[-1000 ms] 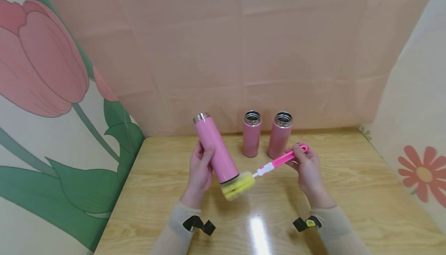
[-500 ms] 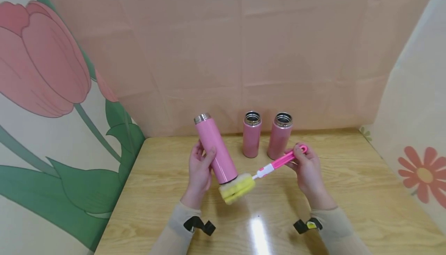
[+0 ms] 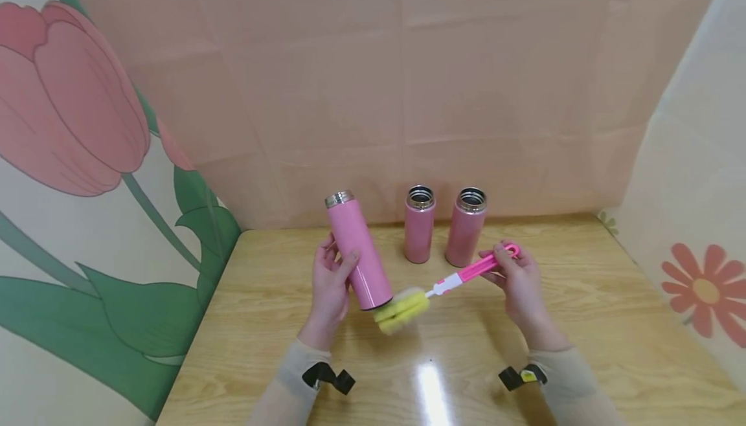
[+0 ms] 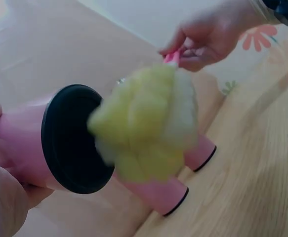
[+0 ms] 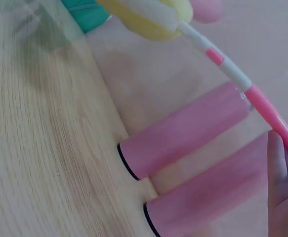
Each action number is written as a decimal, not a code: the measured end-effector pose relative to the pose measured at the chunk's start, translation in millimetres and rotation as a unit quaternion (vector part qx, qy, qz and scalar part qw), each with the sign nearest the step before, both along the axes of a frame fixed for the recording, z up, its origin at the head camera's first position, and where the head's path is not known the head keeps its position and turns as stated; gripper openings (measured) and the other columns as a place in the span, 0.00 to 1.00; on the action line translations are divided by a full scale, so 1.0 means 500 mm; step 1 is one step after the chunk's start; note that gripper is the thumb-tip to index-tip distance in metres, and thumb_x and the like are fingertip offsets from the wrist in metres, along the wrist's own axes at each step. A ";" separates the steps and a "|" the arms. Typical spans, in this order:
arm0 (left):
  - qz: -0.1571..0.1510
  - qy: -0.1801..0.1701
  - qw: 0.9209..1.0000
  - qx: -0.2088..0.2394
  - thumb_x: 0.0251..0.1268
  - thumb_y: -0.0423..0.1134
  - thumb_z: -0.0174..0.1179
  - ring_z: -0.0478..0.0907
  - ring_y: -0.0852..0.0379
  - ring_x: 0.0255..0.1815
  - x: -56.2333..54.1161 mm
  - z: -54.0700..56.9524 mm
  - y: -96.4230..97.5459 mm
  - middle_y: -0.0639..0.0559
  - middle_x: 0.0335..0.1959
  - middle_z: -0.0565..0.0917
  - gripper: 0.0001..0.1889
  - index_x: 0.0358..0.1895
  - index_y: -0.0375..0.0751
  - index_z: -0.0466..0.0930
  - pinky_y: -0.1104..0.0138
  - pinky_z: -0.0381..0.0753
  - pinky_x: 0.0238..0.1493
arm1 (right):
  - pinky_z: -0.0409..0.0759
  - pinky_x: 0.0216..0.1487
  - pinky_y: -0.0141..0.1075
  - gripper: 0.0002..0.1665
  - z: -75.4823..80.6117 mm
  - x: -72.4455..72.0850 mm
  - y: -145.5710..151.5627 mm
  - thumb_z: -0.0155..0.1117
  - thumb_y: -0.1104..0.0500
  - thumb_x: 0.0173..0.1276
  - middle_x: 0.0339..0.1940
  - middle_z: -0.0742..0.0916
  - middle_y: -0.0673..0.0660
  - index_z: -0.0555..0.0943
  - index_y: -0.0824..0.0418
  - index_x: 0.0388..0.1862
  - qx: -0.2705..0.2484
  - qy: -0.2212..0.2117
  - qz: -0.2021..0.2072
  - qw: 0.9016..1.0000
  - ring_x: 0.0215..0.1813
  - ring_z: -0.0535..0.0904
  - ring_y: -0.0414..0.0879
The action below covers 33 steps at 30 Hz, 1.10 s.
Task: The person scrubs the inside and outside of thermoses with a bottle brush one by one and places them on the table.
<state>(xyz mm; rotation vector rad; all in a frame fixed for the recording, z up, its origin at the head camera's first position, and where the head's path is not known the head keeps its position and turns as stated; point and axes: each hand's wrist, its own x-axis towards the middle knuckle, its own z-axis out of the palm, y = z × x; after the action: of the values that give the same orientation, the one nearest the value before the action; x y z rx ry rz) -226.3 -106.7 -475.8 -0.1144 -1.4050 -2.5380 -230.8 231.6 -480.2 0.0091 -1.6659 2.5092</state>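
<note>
My left hand [image 3: 332, 283] grips a pink thermos bottle [image 3: 358, 251] around its middle. It is tilted, its steel mouth up and to the left, its dark base [image 4: 74, 140] low and to the right. Between thumb and fingers my right hand [image 3: 519, 290] holds the pink handle [image 3: 480, 264] of a bottle brush near its looped end. The brush's yellow and white sponge head [image 3: 402, 309] is at the base of the bottle in the head view; whether they touch I cannot tell. The left wrist view shows the sponge blurred.
Two more pink bottles, the left one [image 3: 419, 225] and the right one [image 3: 466, 226], stand upright and without lids on the wooden table [image 3: 262, 342], behind the brush. A pinkish cloth backdrop [image 3: 373, 89] rises at the table's far edge.
The sponge head shifts slightly back and forth at the bottle's base. The bottle has become a little more upright, its base moving left. My right hand has moved slightly right. Both grips stay the same.
</note>
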 end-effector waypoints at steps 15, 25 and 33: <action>0.025 -0.005 0.997 -0.077 0.59 0.15 0.69 0.75 0.46 0.69 -0.018 -0.054 -0.064 0.44 0.72 0.71 0.46 0.79 0.42 0.61 0.56 0.82 0.65 | 0.89 0.52 0.41 0.12 -0.020 0.043 0.126 0.54 0.72 0.83 0.42 0.92 0.58 0.82 0.61 0.44 -0.105 0.002 0.071 0.992 0.45 0.92 0.47; 0.022 0.005 0.992 -0.120 0.63 0.19 0.71 0.71 0.45 0.76 -0.050 -0.087 -0.082 0.47 0.77 0.68 0.47 0.82 0.49 0.61 0.54 0.78 0.70 | 0.90 0.50 0.41 0.11 -0.002 0.067 0.160 0.54 0.74 0.82 0.41 0.91 0.57 0.82 0.63 0.44 -0.088 0.037 0.035 0.995 0.44 0.92 0.46; 0.042 0.022 0.988 -0.145 0.63 0.21 0.71 0.70 0.45 0.76 -0.094 -0.101 -0.065 0.47 0.77 0.70 0.47 0.83 0.49 0.62 0.48 0.74 0.74 | 0.89 0.51 0.41 0.08 0.004 0.076 0.170 0.57 0.71 0.82 0.42 0.91 0.56 0.82 0.62 0.46 -0.069 0.018 0.026 0.997 0.45 0.91 0.46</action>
<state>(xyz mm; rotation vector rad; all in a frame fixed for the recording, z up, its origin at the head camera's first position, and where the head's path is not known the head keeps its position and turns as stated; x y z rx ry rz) -273.4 -139.2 -526.1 -0.1559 -1.7134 -2.2369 -192.9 316.8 -478.2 0.0846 -1.4946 2.6403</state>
